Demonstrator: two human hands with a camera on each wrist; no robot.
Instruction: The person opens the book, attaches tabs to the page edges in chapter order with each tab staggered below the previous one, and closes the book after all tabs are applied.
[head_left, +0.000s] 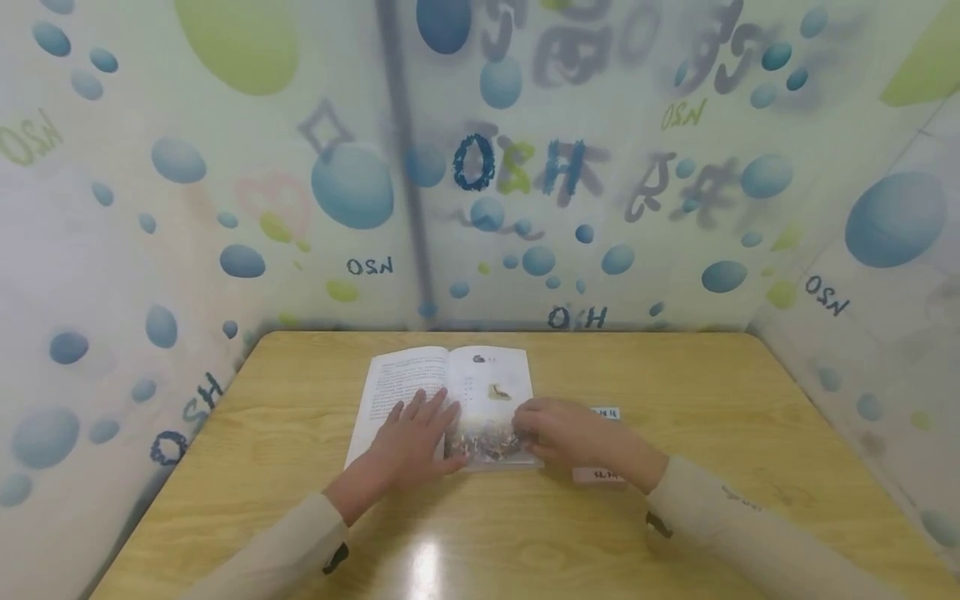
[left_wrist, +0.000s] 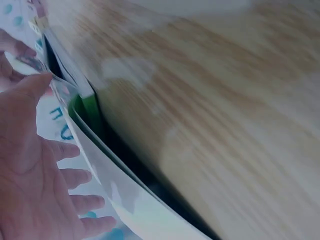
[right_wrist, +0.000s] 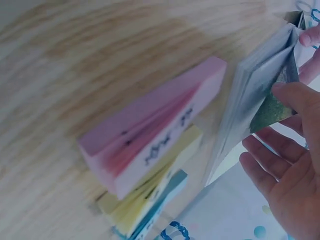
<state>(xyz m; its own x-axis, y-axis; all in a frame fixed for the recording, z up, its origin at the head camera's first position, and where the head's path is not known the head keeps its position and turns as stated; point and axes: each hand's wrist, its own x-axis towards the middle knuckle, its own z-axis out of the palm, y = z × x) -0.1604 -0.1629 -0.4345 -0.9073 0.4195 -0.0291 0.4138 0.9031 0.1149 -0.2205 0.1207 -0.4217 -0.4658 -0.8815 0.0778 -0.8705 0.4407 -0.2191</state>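
An open book [head_left: 405, 375] lies on the wooden table, text on its left page and small pictures on its right page [head_left: 487, 375]. My left hand [head_left: 416, 437] rests with fingers spread across the inner fold and the lower left page. At the right page's outer edge, my right hand [head_left: 566, 429] pinches the page with bent fingers. Seen from the right wrist, the thumb [right_wrist: 287, 92] lies against the dark printed part of that page, which stands a little off the stack below.
Right of the book, partly under my right forearm, are pads of sticky notes: pink [right_wrist: 155, 125], yellow [right_wrist: 150, 192] and blue [right_wrist: 167, 200], with handwriting on them. The table [head_left: 300, 392] meets a wall [head_left: 645, 108] printed with bubbles at its far edge.
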